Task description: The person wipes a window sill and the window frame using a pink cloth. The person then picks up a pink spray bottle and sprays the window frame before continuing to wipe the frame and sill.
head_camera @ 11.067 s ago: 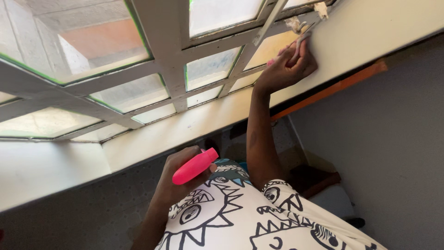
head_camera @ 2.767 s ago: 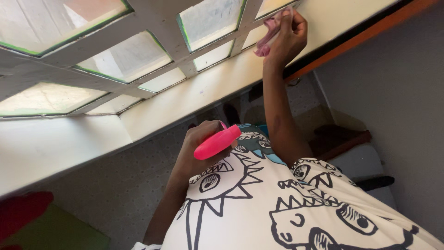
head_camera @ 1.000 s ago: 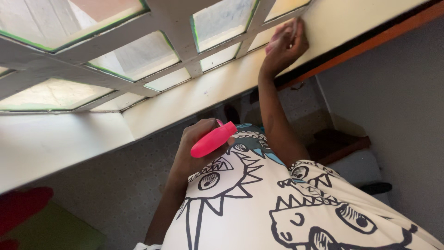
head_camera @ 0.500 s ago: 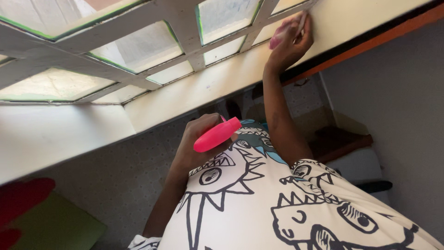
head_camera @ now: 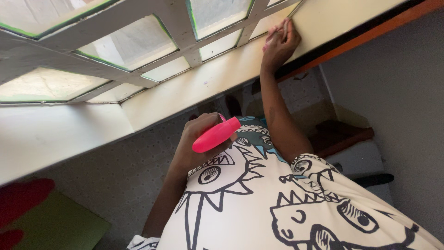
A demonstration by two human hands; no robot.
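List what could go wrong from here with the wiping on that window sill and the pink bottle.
1. The right hand presses a pink cloth at the far end of the sill, arm stretched out; leaning that far may strain balance.
2. The left hand holds the pink spray bottle close against the shirt; an accidental squeeze could wet the fabric.
3. The cloth shows only as a small piece between the fingers, so it may slip out.

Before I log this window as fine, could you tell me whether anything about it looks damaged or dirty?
Yes: the window frame shows worn, uneven white paint with green edging along the panes, and faint smudges mark the sill left of the right hand.
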